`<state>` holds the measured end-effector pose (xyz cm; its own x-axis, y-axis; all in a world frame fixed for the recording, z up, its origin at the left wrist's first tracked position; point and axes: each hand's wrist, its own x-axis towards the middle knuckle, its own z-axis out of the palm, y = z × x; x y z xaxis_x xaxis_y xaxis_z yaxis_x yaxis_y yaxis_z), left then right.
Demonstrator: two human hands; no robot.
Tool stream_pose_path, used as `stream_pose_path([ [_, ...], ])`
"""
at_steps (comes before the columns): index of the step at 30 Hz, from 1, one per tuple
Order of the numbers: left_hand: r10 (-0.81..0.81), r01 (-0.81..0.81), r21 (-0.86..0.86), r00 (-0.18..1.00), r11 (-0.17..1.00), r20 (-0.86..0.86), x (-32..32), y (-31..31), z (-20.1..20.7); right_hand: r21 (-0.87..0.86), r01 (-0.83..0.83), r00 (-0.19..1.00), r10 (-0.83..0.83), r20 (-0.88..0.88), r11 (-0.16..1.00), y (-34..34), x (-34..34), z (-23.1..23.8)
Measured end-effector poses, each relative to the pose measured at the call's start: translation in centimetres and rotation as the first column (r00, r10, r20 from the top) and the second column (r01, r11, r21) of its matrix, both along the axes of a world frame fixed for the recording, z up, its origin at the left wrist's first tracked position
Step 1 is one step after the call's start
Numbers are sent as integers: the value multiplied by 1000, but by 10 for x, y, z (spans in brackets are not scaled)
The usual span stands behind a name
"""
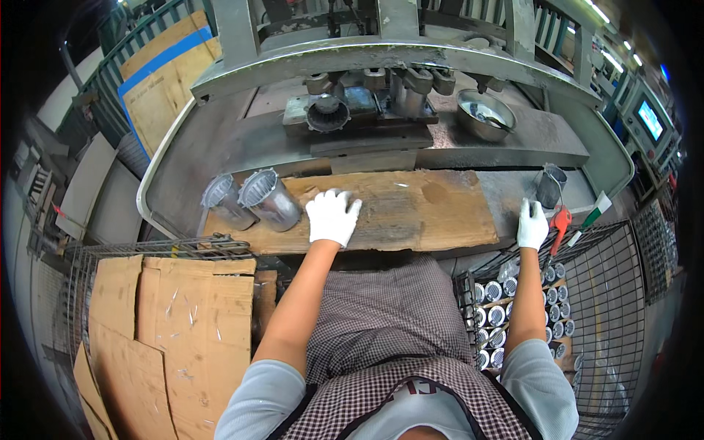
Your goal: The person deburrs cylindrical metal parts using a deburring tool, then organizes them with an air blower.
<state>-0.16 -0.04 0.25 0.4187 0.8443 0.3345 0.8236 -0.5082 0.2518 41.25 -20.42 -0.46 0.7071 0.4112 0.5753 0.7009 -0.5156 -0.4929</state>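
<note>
My left hand (331,218), in a white glove, rests on the worn wooden board (411,216) with thumb and fingers apart and nothing visible in it. Just left of it, two grey metal cups with jagged rims, a near one (270,199) and a farther-left one (229,202), lean side by side. My right hand (532,224), also gloved, has its fingers stretched forward at the bench's right end. Close beyond it sits a dark metal cup (550,186). A red-handled tool (560,226) and a green-handled brush (595,213) are to its right.
Ahead, a press (396,55) holds a jagged-rimmed metal cup (328,114) lying sideways. A metal bowl (485,115) with a utensil stands on its right. Wire baskets flank me: cardboard (194,315) covers the left one; several round metal parts (496,315) fill the right.
</note>
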Motion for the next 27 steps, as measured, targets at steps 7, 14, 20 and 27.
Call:
stream_pose_path([
  [7,78,-93,212,994,973,79,5,-4,6,11,-8,999,9,-33,1000,0,3,-1],
  [14,2,-3,57,1000,998,20,4,-1,1,1,87,940,-83,330,996,17,-10,18],
  [20,6,-6,21,1000,1000,8,-3,-2,4,129,-707,689,638,343,695,143,-114,126],
  [27,-20,19,39,999,999,42,5,0,1,-171,-600,701,616,358,782,277,-116,176],
])
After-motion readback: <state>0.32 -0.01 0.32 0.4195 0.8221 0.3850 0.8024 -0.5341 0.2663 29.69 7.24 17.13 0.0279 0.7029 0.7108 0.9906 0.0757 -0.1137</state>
